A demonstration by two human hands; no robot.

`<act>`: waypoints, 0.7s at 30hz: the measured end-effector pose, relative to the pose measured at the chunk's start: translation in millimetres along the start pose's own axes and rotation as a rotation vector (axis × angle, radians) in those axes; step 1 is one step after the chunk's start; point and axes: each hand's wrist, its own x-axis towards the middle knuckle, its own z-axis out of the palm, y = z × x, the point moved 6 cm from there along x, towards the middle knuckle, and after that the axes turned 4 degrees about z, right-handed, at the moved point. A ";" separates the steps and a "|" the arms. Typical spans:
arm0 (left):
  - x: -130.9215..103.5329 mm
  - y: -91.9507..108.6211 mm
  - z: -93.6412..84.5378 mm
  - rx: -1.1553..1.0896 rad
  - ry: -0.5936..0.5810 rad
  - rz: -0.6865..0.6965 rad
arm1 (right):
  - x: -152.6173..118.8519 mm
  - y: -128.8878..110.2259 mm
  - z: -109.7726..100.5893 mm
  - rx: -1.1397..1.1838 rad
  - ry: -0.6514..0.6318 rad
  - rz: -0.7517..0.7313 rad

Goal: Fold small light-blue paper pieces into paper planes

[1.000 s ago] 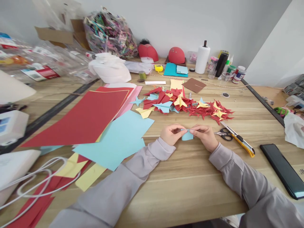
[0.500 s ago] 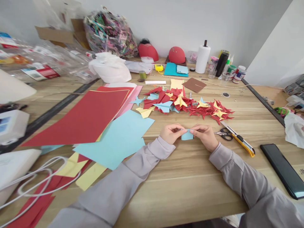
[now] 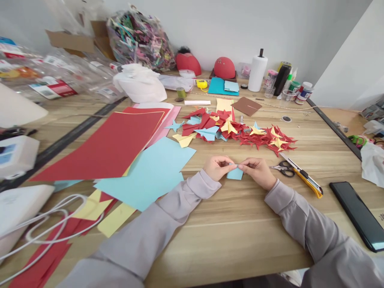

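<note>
A small piece of light blue paper (image 3: 235,173) is pinched along its far edge between my two hands, just above the wooden table. My left hand (image 3: 217,168) grips it at the left with thumb and forefinger. At the other side my right hand (image 3: 257,171) pinches it the same way, the fingertips of both hands nearly meeting. The near part of the paper hangs free toward me. Beyond my hands lies a heap of folded red paper pieces (image 3: 255,138) with blue and yellow ones among them, including a blue paper plane (image 3: 207,133).
Scissors (image 3: 284,169) and a yellow utility knife (image 3: 309,182) lie right of my hands, with a black phone (image 3: 358,214) farther right. Large red sheets (image 3: 105,144) and blue sheets (image 3: 150,172) cover the left side. A white cable (image 3: 54,236) loops near the front left.
The blue paper has turned slightly, and its lower part now slants down to the left with more of it showing. My fingertips have drawn closer together.
</note>
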 end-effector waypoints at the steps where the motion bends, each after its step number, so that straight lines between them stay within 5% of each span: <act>1: 0.2 -0.5 -0.1 -0.002 -0.006 -0.007 | 0.2 0.1 0.2 -0.014 -0.007 -0.005; 15: 1.3 -6.5 -3.5 -0.037 0.158 -0.234 | -1.2 -2.8 -7.2 -0.075 0.137 -0.079; 21: 1.5 -3.8 -1.1 -0.115 0.143 -0.273 | -1.2 -3.4 -6.8 -0.030 0.154 -0.072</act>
